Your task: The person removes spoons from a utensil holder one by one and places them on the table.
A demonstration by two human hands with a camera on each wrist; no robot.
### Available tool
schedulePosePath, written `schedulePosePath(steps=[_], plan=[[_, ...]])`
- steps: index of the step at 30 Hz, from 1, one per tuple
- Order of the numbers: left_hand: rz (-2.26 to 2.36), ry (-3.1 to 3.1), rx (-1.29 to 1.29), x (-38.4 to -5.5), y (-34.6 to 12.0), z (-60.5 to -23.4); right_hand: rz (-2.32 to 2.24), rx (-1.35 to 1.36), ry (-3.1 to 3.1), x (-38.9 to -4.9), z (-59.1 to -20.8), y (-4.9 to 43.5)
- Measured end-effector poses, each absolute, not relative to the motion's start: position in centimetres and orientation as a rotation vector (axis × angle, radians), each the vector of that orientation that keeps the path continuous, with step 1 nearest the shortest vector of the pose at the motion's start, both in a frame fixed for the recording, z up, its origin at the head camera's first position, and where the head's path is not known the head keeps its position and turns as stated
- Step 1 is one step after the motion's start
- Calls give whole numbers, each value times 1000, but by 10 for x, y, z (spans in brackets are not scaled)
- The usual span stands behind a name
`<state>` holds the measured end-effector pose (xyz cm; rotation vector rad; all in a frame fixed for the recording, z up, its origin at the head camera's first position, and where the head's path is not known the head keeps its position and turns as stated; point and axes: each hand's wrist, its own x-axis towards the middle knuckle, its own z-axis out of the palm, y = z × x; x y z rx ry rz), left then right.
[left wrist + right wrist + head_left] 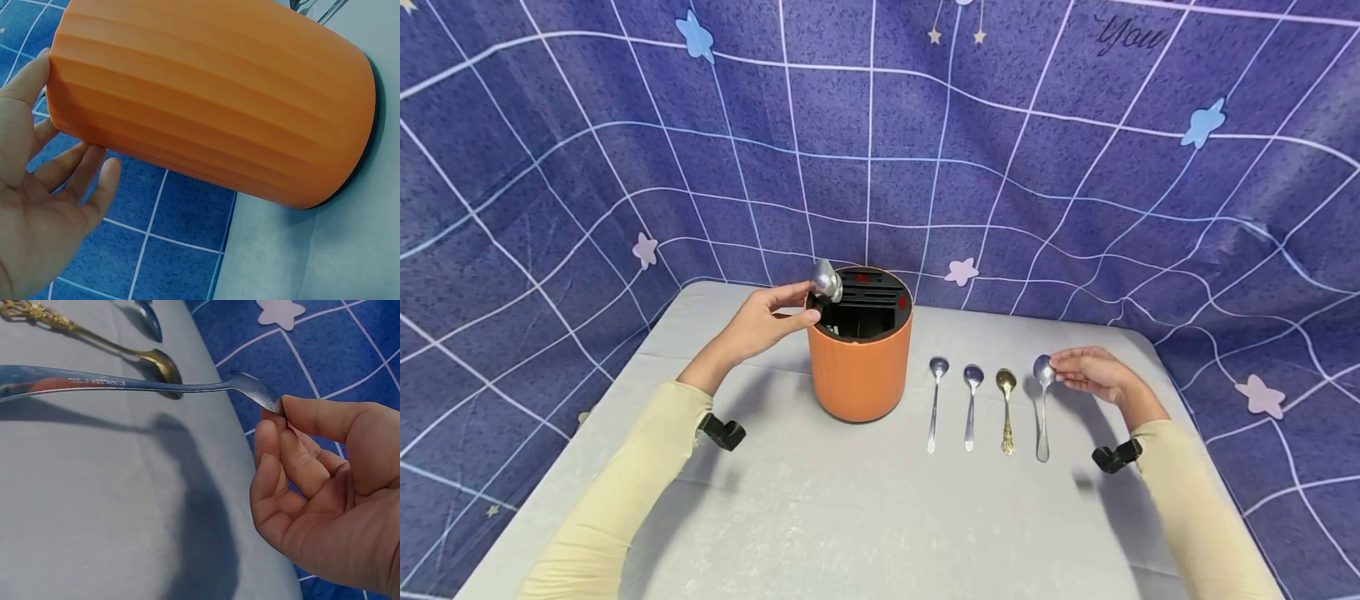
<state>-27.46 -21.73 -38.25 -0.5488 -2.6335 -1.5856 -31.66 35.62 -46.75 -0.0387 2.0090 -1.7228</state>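
At the orange utensil holder (857, 379), my left hand (767, 321) touches the left side of the rim, thumb and fingers spread apart. A silver spoon bowl (826, 282) sticks up from the holder right beside these fingertips. In the left wrist view the holder's ribbed wall (212, 100) hides its inside. On the right, my right hand (1093, 372) pinches a silver spoon (1043, 408) by the edge of its bowl, between thumb and fingers. The right wrist view shows this spoon's handle (144, 384) stretching left, above its shadow on the cloth.
Left of the pinched spoon, a gold spoon (1006, 408) with an ornate handle and two silver spoons (971, 408) (935, 408) lie in a row on the pale tablecloth (880, 517). Black slotted compartments (874, 296) fill the holder's top. A blue gridded curtain (880, 183) hangs behind.
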Motion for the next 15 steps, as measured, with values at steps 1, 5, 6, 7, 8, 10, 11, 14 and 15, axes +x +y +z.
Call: schedulePosePath(steps=[1,5,6,7,8,10,11,14,15], plan=[[-1589,-2631,-551,-275,-217,-383,-1722,-35,2005,-316,-469,356],[-1587,-2627,-555,-275,-218,-384,-1715,-14,2008,-315,-474,353],[-1587,-2627,-556,-275,-218,-384,-1708,-18,2013,-314,-475,352],[-1585,-2629,-555,-275,-218,-384,-1706,-14,2017,-314,-476,352],[-1587,-2629,-556,-276,-218,-384,-1703,-14,2023,-314,-477,351],[-1587,-2631,-557,-276,-218,-384,-1705,-1,2035,-314,-479,349],[-1585,-2633,-556,-276,-218,-384,-1710,7,2039,-314,-480,348],[-1576,-2639,-558,-277,-218,-384,-1727,19,2038,-314,-486,348],[-1570,-2643,-556,-277,-218,-384,-1738,31,2035,-315,-488,347]])
